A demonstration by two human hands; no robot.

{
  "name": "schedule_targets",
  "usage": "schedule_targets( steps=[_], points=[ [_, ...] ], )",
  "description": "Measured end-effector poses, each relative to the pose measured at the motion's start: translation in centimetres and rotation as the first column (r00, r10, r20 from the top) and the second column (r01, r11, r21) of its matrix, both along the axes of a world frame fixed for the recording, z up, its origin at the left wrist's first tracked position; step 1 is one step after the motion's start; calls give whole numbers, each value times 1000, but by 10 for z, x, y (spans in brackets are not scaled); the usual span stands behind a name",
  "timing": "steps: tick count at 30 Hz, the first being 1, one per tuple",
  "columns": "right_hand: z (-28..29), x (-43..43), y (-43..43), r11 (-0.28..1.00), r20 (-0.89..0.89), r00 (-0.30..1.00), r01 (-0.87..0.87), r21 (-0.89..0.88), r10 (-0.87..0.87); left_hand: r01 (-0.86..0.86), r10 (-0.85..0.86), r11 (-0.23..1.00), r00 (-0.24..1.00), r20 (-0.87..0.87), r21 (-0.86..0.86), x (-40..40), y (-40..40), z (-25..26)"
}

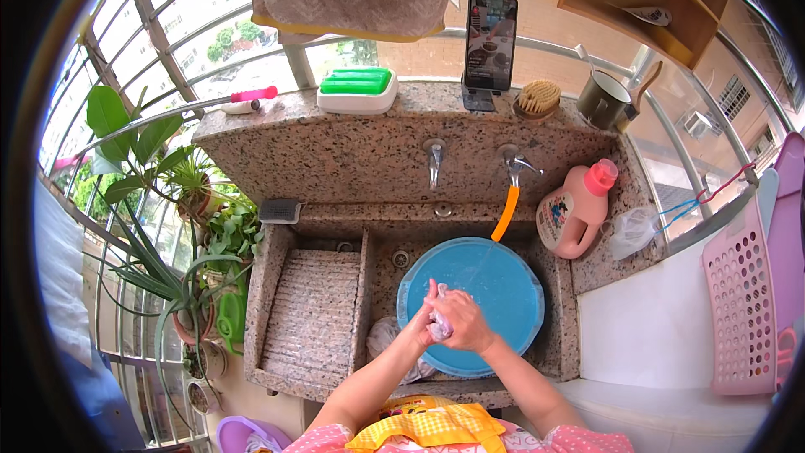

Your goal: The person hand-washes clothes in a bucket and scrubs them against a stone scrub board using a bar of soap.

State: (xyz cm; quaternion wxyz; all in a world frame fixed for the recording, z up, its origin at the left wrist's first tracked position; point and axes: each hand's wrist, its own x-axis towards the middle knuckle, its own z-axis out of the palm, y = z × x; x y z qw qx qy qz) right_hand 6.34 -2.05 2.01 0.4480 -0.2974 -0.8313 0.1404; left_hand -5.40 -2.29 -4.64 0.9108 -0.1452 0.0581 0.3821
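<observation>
Both my hands meet over the left part of a round blue plastic basin (pixel 503 314), gripping a small bunched pale pink-and-white cloth (pixel 441 326). My left hand (pixel 422 321) presses the cloth from the left. My right hand (pixel 464 319) wraps it from the right. The basin holds water and stands in a speckled granite sink (pixel 560 327). A thin stream runs into it from the orange hose (pixel 505 214) on the right-hand tap (pixel 517 163). More pale wet cloth (pixel 383 336) lies in the sink, partly under the basin and my left forearm.
A ribbed stone washboard (pixel 311 314) lies left of the basin. A pink detergent bottle (pixel 575 211) stands at the right. On the ledge are a soap box (pixel 357 91), a phone (pixel 490 44) on a stand, a scrubbing brush (pixel 538 99) and a metal mug (pixel 602 97). Potted plants (pixel 195 321) stand left.
</observation>
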Motion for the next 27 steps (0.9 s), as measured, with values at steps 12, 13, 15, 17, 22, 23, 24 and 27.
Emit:
schedule_targets(
  steps=[12, 13, 15, 17, 22, 23, 24, 27],
  points=[
    [-27, -11, 3, 518, -659, 138, -509, -688, -739, -40, 741, 666, -71, -667, 745, 42, 16, 53],
    [-32, -7, 7, 455, -633, 109, -604, -655, -766, 155, 792, 601, -249, -558, 784, 41, 16, 58],
    [-51, 6, 21, 260, -643, 209, -790, -555, -737, 340, 905, 389, -315, -286, 856, 40, 18, 66],
    [-71, 21, 35, 31, -640, 330, -874, -484, -694, 560, 963, 211, -261, -72, 801, 39, 16, 73],
    [-22, 27, 48, -183, -674, 676, -733, -655, -299, 797, 976, -157, 37, 212, 583, 26, 7, 69],
    [-28, 27, 54, -216, -626, 761, -649, -730, -169, 817, 961, -235, 113, 252, 527, 24, 6, 67],
    [-29, 25, 59, -235, -563, 826, -555, -798, -37, 827, 940, -310, 192, 283, 469, 23, 4, 65],
    [-31, 21, 65, -242, -467, 835, -408, -880, 291, 839, 877, -463, 387, 285, 284, 22, -2, 53]
  ],
)
